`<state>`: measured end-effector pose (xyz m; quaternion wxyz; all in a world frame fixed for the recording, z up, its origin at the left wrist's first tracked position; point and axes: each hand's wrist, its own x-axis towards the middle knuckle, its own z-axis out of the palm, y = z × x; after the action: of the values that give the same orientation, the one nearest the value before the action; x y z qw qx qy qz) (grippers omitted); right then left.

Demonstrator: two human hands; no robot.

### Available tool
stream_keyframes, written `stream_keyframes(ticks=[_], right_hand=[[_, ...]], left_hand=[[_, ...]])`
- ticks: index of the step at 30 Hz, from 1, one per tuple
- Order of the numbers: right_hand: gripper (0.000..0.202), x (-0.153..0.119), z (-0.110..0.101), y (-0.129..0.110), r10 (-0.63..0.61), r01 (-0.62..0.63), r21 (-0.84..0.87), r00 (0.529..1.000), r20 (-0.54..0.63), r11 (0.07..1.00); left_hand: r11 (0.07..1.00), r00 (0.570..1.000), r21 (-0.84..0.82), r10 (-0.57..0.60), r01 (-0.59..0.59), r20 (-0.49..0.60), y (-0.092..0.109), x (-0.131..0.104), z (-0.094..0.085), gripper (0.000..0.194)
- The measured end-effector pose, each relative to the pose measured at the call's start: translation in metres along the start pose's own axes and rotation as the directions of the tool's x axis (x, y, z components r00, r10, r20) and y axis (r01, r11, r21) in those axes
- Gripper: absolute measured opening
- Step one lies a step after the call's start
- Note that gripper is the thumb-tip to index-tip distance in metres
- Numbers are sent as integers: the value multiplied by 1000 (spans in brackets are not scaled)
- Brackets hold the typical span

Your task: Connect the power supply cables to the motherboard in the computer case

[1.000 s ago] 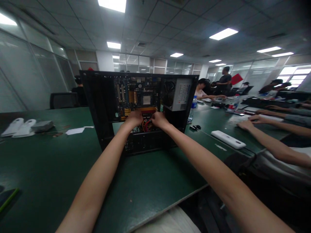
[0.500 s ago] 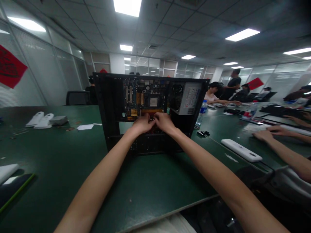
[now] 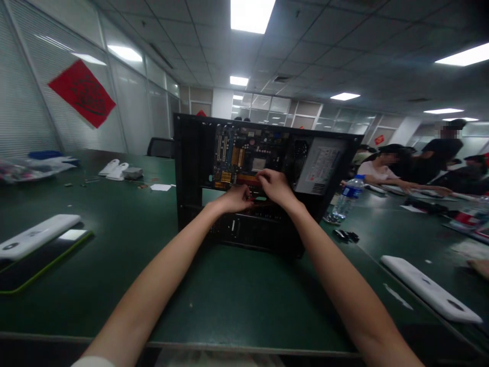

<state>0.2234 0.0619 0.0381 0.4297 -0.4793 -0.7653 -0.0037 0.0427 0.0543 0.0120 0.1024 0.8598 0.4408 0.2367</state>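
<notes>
An open black computer case (image 3: 191, 158) stands upright on the green table (image 3: 214, 311), its inside facing me. It holds a motherboard (image 3: 246, 148) and, at the right, a silver power supply (image 3: 321, 165) with a fan. My left hand (image 3: 237, 199) is closed in a pinch at the board's lower edge; thin wires show by its fingertips, but what it grips is too small to tell. My right hand (image 3: 275, 186) is bent with fingertips together over the board, just below the square silver processor (image 3: 259, 164). Whatever may be between those fingers is hidden.
On the right are a water bottle (image 3: 348, 196), small black parts (image 3: 346, 235) and a long white device (image 3: 431, 288). A similar device (image 3: 42, 235) lies at left, with white objects (image 3: 114, 169) and paper (image 3: 160, 187) farther back. People sit at the far right.
The view has turned left, so the case sits farther right. My right hand has risen away from my left hand toward the processor; before, their fingertips were together.
</notes>
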Motion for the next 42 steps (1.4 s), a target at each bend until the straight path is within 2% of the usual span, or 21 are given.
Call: stream_keyframes(ticks=[5, 10, 13, 15, 17, 18, 20, 22, 24, 26, 29, 33, 36, 42], right_hand=[[22, 0, -16, -23, -96, 90, 50, 984, 147, 995], [24, -3, -17, -33, -188, 176, 93, 971, 145, 980], [37, 0, -11, -31, -186, 168, 169, 978, 94, 971], [52, 3, -9, -30, -147, 126, 275, 987, 59, 953], [61, 6, -13, -31, -106, 78, 422, 994, 42, 903], [62, 7, -18, -32, -104, 66, 494, 993, 50, 867], [54, 5, -34, -36, -161, 62, 601, 980, 113, 797], [41, 0, -53, -40, -269, 65, 658, 939, 215, 751], [32, -7, -69, -43, -336, 52, 684, 896, 290, 728], [28, -12, -80, -46, -344, 40, 694, 888, 306, 719], [26, -17, -85, -51, -323, 45, 685, 903, 283, 727], [27, -20, -85, -58, -301, 74, 684, 928, 220, 726], [30, -21, -83, -60, -298, 87, 686, 934, 195, 722], [31, -20, -75, -59, -312, 93, 652, 922, 229, 752]], left_hand=[[1000, 1000, -3, -27, 27, -2, 4, -5, -5, 25], [991, 999, -123, 48, -47, 6, -3, -12, -13, 26], [970, 990, -225, 67, -95, -127, -2, -15, -24, 32], [958, 962, -255, 59, -129, -266, 6, -18, -35, 34], [951, 934, -259, 71, -170, -351, 19, -24, -49, 32], [945, 932, -263, 95, -195, -349, 27, -29, -57, 31], [921, 958, -301, 185, -247, -220, 42, -41, -72, 35], [891, 968, -381, 246, -246, -48, 55, -54, -86, 33], [872, 965, -429, 264, -234, 10, 64, -65, -97, 29], [879, 965, -417, 263, -233, 15, 70, -72, -105, 29], [922, 964, -293, 267, -254, 4, 74, -75, -109, 33], [942, 942, -88, 313, -324, -117, 74, -69, -106, 36], [923, 912, -22, 375, -384, -167, 71, -63, -105, 39], [886, 880, 32, 464, -464, -96, 60, -51, -106, 36]])
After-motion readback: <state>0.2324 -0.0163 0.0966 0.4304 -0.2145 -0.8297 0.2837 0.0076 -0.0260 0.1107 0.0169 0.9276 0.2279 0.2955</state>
